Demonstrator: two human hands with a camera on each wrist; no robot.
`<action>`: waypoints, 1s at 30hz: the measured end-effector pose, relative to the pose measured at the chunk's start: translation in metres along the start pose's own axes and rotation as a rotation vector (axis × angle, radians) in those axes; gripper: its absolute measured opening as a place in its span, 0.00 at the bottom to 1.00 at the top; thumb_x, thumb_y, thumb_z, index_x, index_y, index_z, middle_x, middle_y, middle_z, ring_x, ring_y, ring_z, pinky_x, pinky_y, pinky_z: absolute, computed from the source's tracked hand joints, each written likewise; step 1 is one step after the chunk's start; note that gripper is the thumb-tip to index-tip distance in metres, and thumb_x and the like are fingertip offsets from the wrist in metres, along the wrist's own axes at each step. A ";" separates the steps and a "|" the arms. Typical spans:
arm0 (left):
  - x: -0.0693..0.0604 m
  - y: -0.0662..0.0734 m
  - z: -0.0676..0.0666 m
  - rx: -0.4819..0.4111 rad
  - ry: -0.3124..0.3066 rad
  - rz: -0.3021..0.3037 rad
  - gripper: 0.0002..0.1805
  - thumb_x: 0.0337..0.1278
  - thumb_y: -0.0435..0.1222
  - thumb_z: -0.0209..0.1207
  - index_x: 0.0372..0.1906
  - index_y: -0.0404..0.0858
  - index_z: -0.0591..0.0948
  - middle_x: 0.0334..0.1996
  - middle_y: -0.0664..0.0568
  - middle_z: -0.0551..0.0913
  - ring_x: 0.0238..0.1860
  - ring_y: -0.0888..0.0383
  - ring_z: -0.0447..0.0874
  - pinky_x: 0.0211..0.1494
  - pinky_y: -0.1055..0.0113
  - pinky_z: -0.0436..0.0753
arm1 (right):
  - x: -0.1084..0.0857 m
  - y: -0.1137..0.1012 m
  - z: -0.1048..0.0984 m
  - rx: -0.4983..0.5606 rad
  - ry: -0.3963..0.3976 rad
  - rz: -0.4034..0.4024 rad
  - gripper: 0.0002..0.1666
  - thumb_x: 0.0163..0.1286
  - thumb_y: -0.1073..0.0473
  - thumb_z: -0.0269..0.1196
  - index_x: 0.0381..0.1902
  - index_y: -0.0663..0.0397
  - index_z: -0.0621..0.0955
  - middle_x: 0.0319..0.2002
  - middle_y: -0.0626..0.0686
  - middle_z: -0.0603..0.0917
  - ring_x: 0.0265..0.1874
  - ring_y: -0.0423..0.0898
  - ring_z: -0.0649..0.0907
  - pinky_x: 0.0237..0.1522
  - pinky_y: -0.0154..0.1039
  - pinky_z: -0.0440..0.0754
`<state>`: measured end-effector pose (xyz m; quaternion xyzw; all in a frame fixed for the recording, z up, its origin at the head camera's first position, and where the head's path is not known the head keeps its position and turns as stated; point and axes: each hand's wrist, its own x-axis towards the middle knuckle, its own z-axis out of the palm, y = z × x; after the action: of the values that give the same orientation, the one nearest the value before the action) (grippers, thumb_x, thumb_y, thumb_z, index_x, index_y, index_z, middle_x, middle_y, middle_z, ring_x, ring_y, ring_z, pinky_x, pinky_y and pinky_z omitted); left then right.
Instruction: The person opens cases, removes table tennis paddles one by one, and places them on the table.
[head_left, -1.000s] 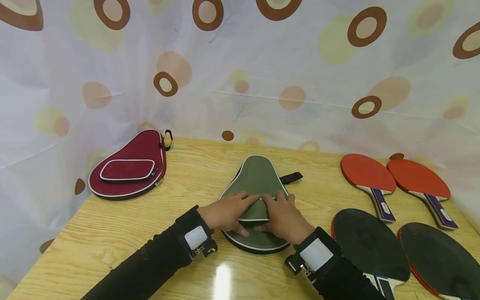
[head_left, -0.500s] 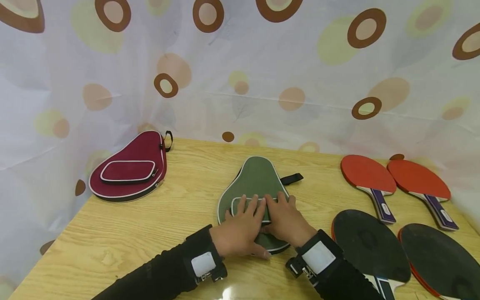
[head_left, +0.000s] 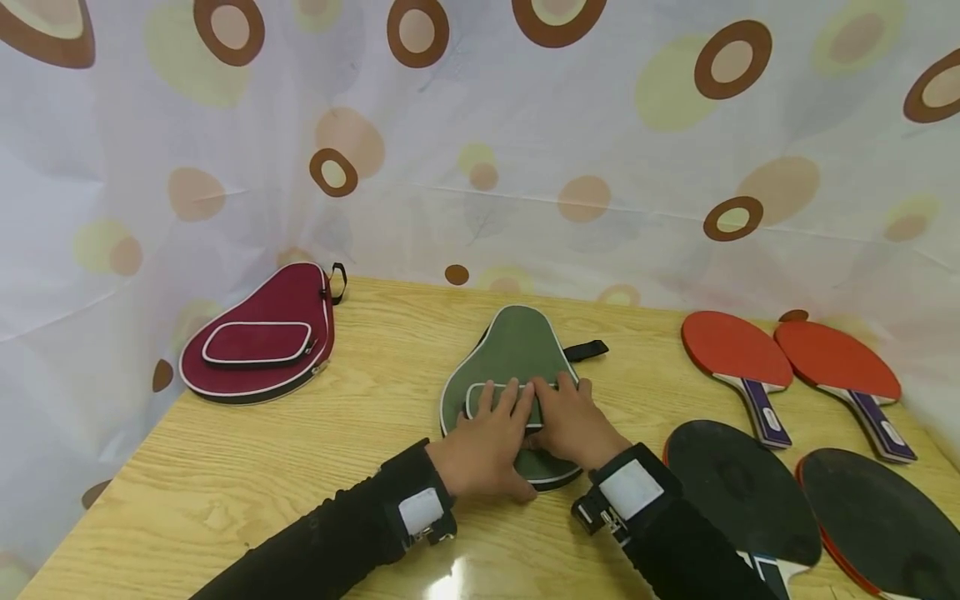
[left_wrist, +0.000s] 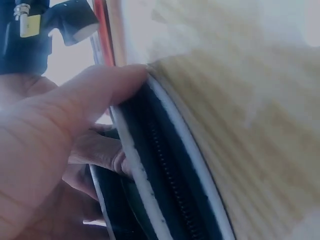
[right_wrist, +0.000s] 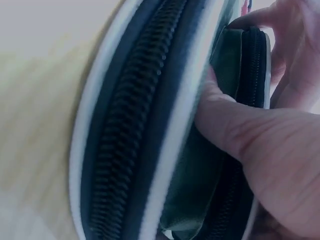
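A green table tennis paddle case (head_left: 517,342) with white piping and a front pocket lies on the wooden table. My left hand (head_left: 483,446) rests spread over its lower left part, fingertips on the pocket. In the left wrist view, the left thumb (left_wrist: 125,82) touches the case's zippered lower edge (left_wrist: 165,165). My right hand (head_left: 573,421) grips the pocket from the right, fingers on top and thumb low against it. The right wrist view shows that thumb (right_wrist: 225,117) between the pocket (right_wrist: 252,65) and the case's zippered rim (right_wrist: 132,125). Both hands cover much of the pocket.
A maroon paddle case (head_left: 255,304) lies at the back left. Two red paddles (head_left: 731,346) (head_left: 832,358) sit at the back right, with two black-faced paddles (head_left: 735,483) (head_left: 877,508) in front of them, near my right forearm. A patterned sheet (head_left: 517,167) hangs behind the table.
My left hand has shifted right and turned, from gripping the pocket's left side to lying spread over the case's lower part. The green case has slid slightly away from me. My right hand stays at the pocket.
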<state>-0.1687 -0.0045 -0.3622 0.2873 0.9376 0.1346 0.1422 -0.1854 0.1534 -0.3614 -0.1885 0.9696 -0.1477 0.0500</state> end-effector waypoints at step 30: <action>0.054 -0.015 -0.010 0.050 0.050 -0.077 0.64 0.47 0.63 0.70 0.83 0.50 0.46 0.80 0.41 0.48 0.76 0.29 0.48 0.62 0.29 0.69 | 0.028 0.035 -0.006 0.226 -0.007 0.123 0.59 0.66 0.50 0.71 0.78 0.70 0.49 0.72 0.82 0.48 0.69 0.80 0.59 0.60 0.70 0.70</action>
<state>-0.2224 0.0126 -0.3683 0.2509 0.9543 0.1128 0.1165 -0.2242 0.1752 -0.3670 -0.1226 0.9564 -0.2519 0.0831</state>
